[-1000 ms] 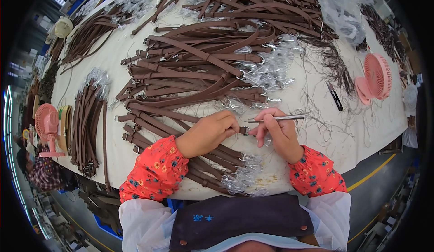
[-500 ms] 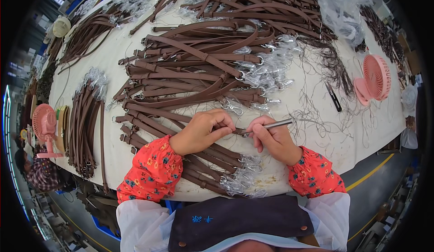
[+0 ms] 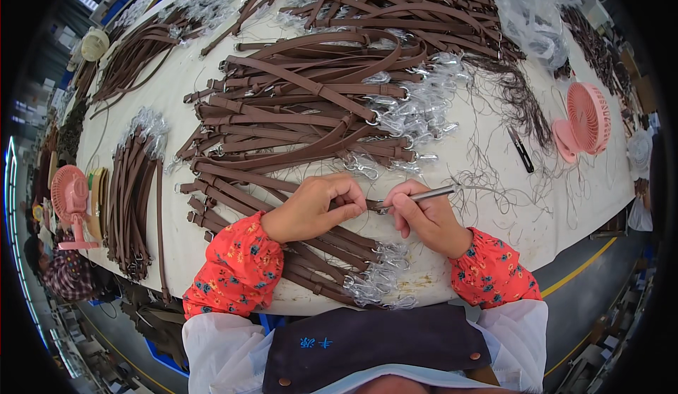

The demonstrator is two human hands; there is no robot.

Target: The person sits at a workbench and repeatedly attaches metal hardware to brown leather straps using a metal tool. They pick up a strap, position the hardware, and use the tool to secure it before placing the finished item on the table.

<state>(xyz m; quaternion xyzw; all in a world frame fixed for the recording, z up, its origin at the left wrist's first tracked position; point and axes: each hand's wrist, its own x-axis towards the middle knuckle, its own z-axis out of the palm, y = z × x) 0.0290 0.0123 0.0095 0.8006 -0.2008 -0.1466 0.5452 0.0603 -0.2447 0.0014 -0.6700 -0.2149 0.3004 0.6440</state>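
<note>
Both hands slid a bit closer together since 1 s ago & the tool tip came in to the strap. Left hand (image 3: 314,209) pinches a brown strap (image 3: 360,203) near the front of the tabletop (image 3: 466,253). Right hand (image 3: 424,217) grips a thin metal tool (image 3: 424,195), fingers pressed tight round it. Big strap pile (image 3: 304,104) far back looks not done yet; small bunch (image 3: 339,267) near the edge. Pink fan (image 3: 583,122) sits right.

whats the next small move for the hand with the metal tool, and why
Probably ease the thin silver metal tool in the right hand a touch leftward along the brown leather strap pinched by the left hand: its tip already meets the strap end.
</note>
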